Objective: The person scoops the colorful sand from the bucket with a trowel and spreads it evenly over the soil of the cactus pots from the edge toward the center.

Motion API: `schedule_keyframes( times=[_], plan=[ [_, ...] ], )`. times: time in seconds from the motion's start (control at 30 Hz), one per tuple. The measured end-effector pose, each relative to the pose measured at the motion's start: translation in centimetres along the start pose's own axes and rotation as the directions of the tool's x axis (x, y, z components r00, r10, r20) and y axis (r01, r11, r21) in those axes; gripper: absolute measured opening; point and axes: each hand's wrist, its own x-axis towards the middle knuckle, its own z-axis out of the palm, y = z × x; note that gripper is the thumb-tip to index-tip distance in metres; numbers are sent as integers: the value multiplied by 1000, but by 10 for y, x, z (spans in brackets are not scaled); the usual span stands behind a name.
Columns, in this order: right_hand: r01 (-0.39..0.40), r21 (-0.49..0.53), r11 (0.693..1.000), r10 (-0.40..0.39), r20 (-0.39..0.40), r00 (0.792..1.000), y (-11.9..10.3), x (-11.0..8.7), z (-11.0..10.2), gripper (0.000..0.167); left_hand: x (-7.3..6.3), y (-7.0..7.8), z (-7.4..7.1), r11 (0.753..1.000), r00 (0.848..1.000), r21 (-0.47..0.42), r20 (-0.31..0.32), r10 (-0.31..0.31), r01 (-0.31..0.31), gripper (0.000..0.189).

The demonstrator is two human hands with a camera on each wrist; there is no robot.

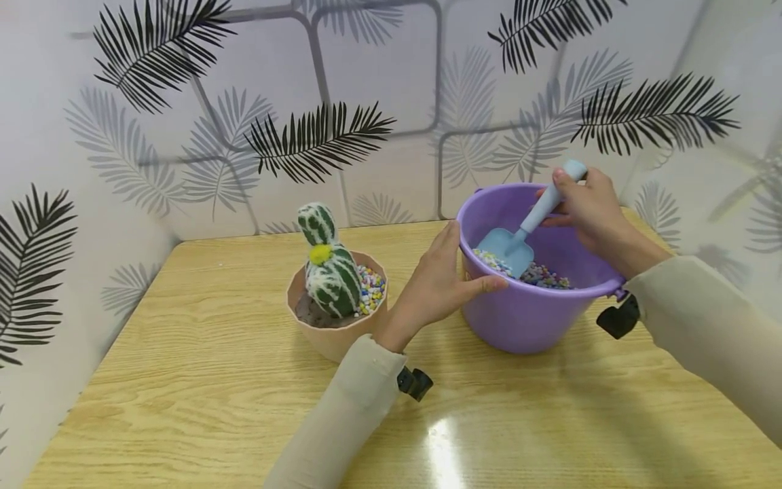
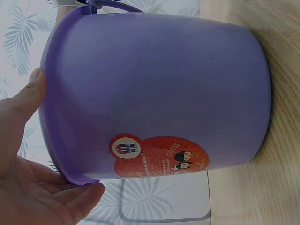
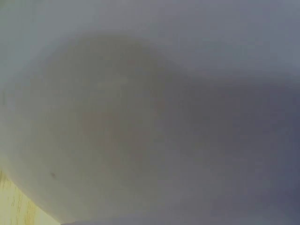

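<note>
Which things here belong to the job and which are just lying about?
In use:
light-blue plastic scoop
round purple plastic bucket
multicoloured pebbles
probably the faceted peach pot with white-streaked green cactus, holding similar pebbles

Just around:
yellow wood-grain table
white leaf-patterned wall
black wrist attachments

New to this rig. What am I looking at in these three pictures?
No robot here: these are a person's bare left hand and right hand. The wide picture is taken from the head, the other two from the wrists. On the light wooden table stand a round purple plastic bucket with small multicoloured pebbles inside and a peach pot with a green and white cactus. The left hand holds the bucket, shown sideways in the left wrist picture; the right holds a light blue scoop reaching inside it. The right wrist picture is mostly blur.
</note>
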Motion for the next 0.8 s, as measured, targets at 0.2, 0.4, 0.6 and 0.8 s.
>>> schedule_keyframes(
  times=[0.2,0.4,0.6,0.8],
  plan=[
    [-30,19,999,30,19,999,0,-1,-4,20,0,-1,2,1000,1000,13,-11,-4,5,110],
    [-71,111,991,69,20,997,2,-1,-8,21,-1,-2,3,1000,1000,26,-7,-9,9,109],
    [-93,225,970,98,-9,995,1,2,-12,24,-1,-2,3,997,999,63,4,-39,39,109],
    [-133,258,957,152,-56,987,0,4,-14,23,-1,-2,2,998,999,55,11,-41,41,109]
  ],
)
